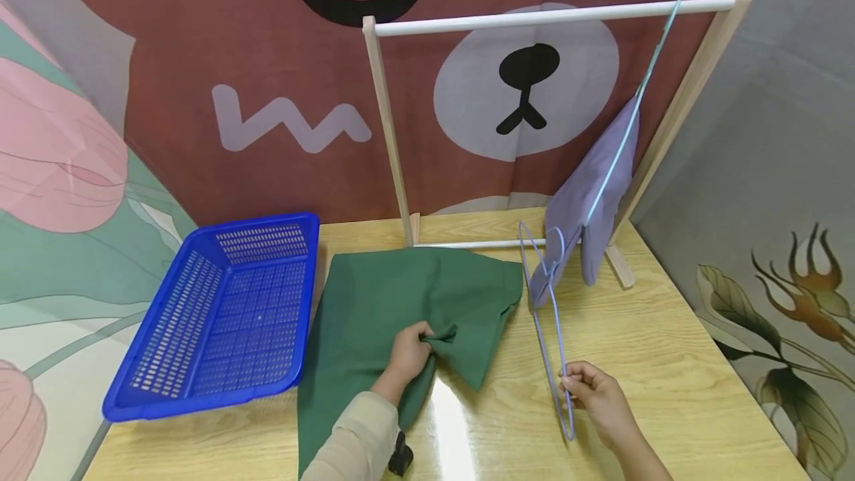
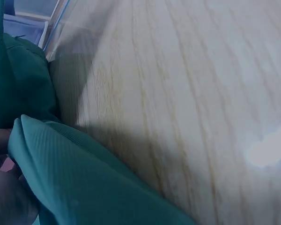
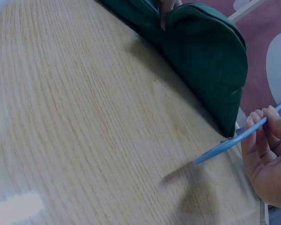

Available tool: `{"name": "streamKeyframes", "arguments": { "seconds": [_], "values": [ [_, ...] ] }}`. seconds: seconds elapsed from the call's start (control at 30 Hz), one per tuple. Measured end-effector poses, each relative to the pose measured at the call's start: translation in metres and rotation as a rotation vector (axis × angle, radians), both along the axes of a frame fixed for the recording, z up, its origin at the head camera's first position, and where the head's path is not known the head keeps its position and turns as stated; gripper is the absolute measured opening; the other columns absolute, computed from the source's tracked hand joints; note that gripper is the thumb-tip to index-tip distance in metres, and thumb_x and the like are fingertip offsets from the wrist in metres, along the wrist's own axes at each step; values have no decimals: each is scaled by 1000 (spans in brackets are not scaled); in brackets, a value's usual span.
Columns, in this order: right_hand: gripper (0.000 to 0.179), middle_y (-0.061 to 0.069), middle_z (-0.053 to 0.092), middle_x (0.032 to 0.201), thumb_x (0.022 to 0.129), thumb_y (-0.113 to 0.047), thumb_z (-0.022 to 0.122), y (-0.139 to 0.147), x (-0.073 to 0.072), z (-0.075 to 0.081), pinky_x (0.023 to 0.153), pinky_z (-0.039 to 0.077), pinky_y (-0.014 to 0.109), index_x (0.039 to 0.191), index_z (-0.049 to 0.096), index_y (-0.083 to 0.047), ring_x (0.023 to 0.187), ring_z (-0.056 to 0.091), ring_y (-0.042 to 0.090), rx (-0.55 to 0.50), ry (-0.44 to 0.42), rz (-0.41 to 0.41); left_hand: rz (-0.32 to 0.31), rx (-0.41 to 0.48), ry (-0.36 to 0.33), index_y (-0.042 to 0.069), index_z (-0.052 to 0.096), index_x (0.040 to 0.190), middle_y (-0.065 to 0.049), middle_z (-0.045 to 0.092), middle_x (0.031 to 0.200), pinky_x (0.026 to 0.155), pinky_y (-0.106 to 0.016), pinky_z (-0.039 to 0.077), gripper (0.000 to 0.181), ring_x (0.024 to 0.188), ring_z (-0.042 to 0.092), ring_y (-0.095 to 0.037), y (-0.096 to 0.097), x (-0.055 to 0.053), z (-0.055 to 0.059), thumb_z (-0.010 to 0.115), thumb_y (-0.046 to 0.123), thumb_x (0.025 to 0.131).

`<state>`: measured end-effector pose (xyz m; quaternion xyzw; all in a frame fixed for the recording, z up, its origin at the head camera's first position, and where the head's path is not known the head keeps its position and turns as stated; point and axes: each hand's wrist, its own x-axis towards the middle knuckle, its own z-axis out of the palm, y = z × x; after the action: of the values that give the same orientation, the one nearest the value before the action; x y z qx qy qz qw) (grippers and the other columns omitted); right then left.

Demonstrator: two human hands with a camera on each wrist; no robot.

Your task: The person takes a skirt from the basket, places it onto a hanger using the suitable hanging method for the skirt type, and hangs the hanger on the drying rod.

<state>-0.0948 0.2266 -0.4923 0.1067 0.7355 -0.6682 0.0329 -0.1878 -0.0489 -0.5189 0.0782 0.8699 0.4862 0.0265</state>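
Observation:
A green garment (image 1: 374, 288) lies spread on the table, its kind hidden by the folds. My left hand (image 1: 409, 353) pinches a bunched fold of it near its middle, lifting the cloth there; in the left wrist view the fingers show at the lower left against the green fabric (image 2: 79, 173). To the right, my right hand (image 1: 597, 399) holds a light purple-blue clothes hanger (image 1: 559, 332) between thumb and fingers. The hanger stands tilted on edge, its hook toward the rack. In the right wrist view one end of the hanger (image 3: 225, 146) points at the garment's corner.
A blue plastic basket (image 1: 310, 273) stands on the left. At the back is a clothes rack with a white rail (image 1: 534, 18) and wooden posts. A purple garment (image 1: 601, 162) hangs from its right end on a light blue hanger (image 1: 628, 132).

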Motion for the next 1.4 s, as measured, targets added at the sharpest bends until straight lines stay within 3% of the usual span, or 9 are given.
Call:
{"name": "streamKeyframes", "arguments": {
  "seconds": [0.23, 0.43, 0.63, 1.0, 1.23, 1.4],
  "values": [
    [17, 13, 53, 74, 83, 5, 48, 0, -1, 0, 56, 48, 28, 94, 47, 17, 63, 53, 16, 19, -19, -10, 95, 152, -117, 4, 49, 74, -11, 50, 79, 56, -33, 32, 25, 60, 31, -18, -5, -2, -8, 41, -20, 72],
    [17, 12, 54, 74, 84, 4, 48, 0, -1, -2, 57, 48, 28, 95, 47, 16, 63, 53, 16, 29, -28, -7, 172, 272, -157, 2, 46, 75, -13, 48, 84, 57, -32, 27, 24, 64, 32, -21, -9, -3, -13, 42, -21, 71],
    [17, 13, 54, 74, 83, 6, 47, -3, -1, -2, 56, 48, 27, 95, 47, 17, 62, 53, 16, 26, -29, -24, 216, 380, -193, 4, 40, 72, -8, 41, 75, 57, -32, 28, 26, 67, 34, -21, -13, -4, -19, 41, -22, 70],
    [17, 18, 54, 76, 82, 8, 46, -15, -2, -5, 57, 48, 26, 97, 47, 18, 64, 54, 17, 15, -33, -13, 238, 453, -93, 3, 40, 67, -5, 40, 70, 58, -26, 33, 26, 66, 38, -15, -14, -3, -18, 44, -23, 67],
    [13, 14, 52, 72, 82, 8, 46, -24, -4, -6, 55, 48, 27, 91, 47, 17, 62, 52, 16, -59, -4, -23, 216, 487, -6, 3, 36, 64, -7, 35, 65, 56, -31, 27, 28, 62, 31, -20, -14, -8, -3, 39, -25, 69],
    [6, 10, 52, 69, 82, 6, 47, -29, -5, -6, 54, 48, 26, 84, 50, 11, 60, 52, 14, -146, 48, 11, 210, 384, 120, 2, 49, 66, -14, 56, 79, 64, -28, 42, 21, 72, 51, -24, -12, -9, 8, 49, -19, 72]
  ]
}}
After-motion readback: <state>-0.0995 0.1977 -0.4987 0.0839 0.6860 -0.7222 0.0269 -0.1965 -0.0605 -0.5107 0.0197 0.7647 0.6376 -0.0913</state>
